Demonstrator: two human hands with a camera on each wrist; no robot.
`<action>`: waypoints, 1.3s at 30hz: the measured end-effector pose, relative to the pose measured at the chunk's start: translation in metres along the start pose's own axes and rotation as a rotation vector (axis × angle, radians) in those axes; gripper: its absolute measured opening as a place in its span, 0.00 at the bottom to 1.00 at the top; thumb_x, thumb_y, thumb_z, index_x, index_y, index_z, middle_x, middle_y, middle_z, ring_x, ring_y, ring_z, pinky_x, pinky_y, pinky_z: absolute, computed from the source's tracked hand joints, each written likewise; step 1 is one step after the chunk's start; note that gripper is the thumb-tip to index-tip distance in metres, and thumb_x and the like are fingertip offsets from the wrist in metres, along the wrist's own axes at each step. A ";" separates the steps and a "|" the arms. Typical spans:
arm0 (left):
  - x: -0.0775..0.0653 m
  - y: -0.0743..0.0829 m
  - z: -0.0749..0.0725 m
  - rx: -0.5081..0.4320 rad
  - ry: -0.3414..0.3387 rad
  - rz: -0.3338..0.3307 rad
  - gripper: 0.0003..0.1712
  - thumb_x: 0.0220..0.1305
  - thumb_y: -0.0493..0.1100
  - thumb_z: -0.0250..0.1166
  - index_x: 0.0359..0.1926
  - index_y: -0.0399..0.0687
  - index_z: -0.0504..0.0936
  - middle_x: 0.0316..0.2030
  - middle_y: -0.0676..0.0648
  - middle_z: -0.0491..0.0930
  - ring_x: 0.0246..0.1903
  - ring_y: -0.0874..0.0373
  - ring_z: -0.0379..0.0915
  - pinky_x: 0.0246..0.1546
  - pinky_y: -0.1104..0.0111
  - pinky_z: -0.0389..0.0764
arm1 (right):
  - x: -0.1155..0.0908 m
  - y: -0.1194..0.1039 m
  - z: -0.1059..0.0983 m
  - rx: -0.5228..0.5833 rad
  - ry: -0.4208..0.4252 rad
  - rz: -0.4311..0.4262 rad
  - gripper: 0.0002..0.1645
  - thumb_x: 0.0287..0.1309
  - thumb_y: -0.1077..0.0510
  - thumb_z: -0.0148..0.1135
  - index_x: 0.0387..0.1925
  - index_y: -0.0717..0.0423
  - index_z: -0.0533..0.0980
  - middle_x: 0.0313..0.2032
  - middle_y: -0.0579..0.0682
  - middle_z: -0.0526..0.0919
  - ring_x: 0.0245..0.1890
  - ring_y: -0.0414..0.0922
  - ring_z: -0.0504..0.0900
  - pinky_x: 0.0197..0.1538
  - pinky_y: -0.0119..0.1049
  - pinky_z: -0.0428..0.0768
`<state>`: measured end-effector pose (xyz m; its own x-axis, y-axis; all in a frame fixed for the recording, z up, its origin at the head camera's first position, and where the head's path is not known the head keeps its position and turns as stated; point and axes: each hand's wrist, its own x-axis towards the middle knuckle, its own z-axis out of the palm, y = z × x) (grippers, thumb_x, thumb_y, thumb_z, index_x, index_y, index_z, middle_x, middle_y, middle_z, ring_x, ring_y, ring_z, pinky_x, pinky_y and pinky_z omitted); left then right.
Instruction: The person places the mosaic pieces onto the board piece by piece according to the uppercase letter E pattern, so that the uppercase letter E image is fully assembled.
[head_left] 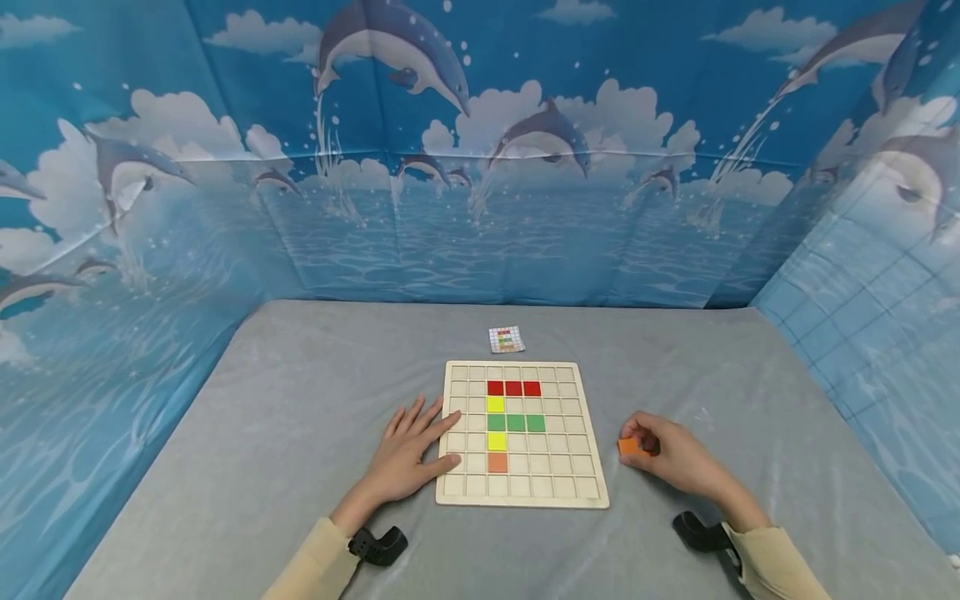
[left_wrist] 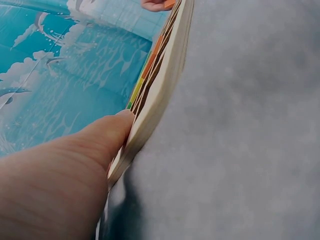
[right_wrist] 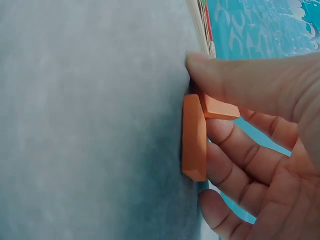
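Note:
A wooden grid board (head_left: 555, 492) lies on the grey cloth, with three red tiles (head_left: 513, 388), two yellow tiles (head_left: 496, 404), three green tiles (head_left: 516, 423) and one orange tile (head_left: 497, 462) set in its squares. My left hand (head_left: 405, 454) lies spread at the board's left edge, index finger and thumb resting on the rim; the left wrist view shows the thumb (left_wrist: 107, 135) against that edge. Right of the board, my right hand (head_left: 678, 454) has curled fingers. In the right wrist view it pinches an orange tile (right_wrist: 221, 108) under the thumb, while a second orange tile (right_wrist: 195, 140) touches the fingertips.
Behind the board lies a small card (head_left: 507, 339) printed with a coloured grid pattern. A blue dolphin-print curtain (head_left: 480, 233) closes off the back and sides of the cloth-covered table (head_left: 337, 367). Black bands with camera mounts (head_left: 378, 546) sit on both wrists.

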<state>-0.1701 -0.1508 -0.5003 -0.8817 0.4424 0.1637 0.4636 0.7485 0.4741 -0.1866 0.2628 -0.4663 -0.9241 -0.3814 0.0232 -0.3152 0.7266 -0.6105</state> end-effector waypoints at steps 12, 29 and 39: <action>-0.001 0.000 -0.001 -0.006 -0.004 -0.011 0.37 0.65 0.63 0.56 0.71 0.57 0.61 0.72 0.47 0.49 0.71 0.46 0.34 0.66 0.48 0.36 | 0.004 -0.019 0.011 -0.029 0.129 0.017 0.09 0.51 0.61 0.71 0.33 0.47 0.80 0.25 0.37 0.77 0.23 0.37 0.72 0.27 0.33 0.71; 0.001 -0.001 0.001 0.004 -0.013 -0.025 0.38 0.65 0.66 0.53 0.72 0.60 0.60 0.72 0.49 0.49 0.72 0.49 0.33 0.66 0.50 0.34 | 0.019 -0.083 0.060 0.166 -0.020 -0.254 0.11 0.52 0.65 0.70 0.35 0.51 0.76 0.26 0.38 0.76 0.25 0.35 0.74 0.28 0.29 0.76; 0.003 -0.001 0.003 0.009 -0.002 -0.020 0.38 0.65 0.67 0.53 0.72 0.60 0.61 0.72 0.48 0.49 0.71 0.48 0.33 0.66 0.49 0.35 | 0.034 -0.098 0.074 0.111 -0.032 -0.290 0.09 0.52 0.66 0.69 0.31 0.50 0.77 0.24 0.37 0.76 0.24 0.33 0.73 0.28 0.29 0.74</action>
<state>-0.1725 -0.1491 -0.5026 -0.8908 0.4282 0.1521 0.4464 0.7618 0.4695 -0.1715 0.1360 -0.4644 -0.7916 -0.5824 0.1851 -0.5373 0.5191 -0.6647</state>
